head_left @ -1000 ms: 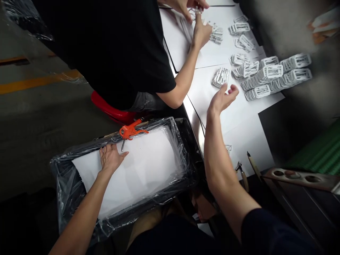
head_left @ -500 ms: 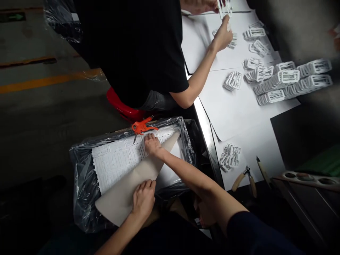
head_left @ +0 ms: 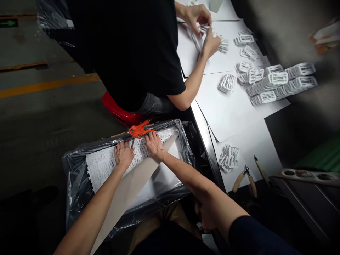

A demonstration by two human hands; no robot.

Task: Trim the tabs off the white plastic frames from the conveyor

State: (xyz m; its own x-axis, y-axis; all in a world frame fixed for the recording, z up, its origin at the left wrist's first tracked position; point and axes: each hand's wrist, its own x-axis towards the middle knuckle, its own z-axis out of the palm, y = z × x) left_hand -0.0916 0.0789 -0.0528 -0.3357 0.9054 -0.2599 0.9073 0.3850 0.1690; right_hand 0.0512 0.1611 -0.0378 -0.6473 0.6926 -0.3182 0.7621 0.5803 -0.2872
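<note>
My left hand (head_left: 123, 154) lies with fingers stretched out on rows of white cut-out pieces (head_left: 99, 163) inside a box lined with clear plastic (head_left: 69, 193). My right hand (head_left: 154, 143) rests beside it to the right, fingers extended over the pieces near the box's far side. A grey-brown paper sheet (head_left: 130, 189) is folded back diagonally under both my forearms, its near corner reaching past the box's front. Between my hands, the nozzle of an orange air blow gun (head_left: 138, 130) points down; its body sits at the far rim.
A co-worker in a black shirt (head_left: 127, 49) sits beyond the box on a red stool (head_left: 117, 109), handling a white piece. Stacks of white pieces (head_left: 277, 79) stand on the paper-covered table (head_left: 225, 117). Pliers (head_left: 245, 180) and a pointed tool (head_left: 261, 170) lie near its edge.
My left hand has let go of the paper sheet and moved up and left onto the white pieces. The sheet's near corner has swung down. My right hand's fingers have straightened.
</note>
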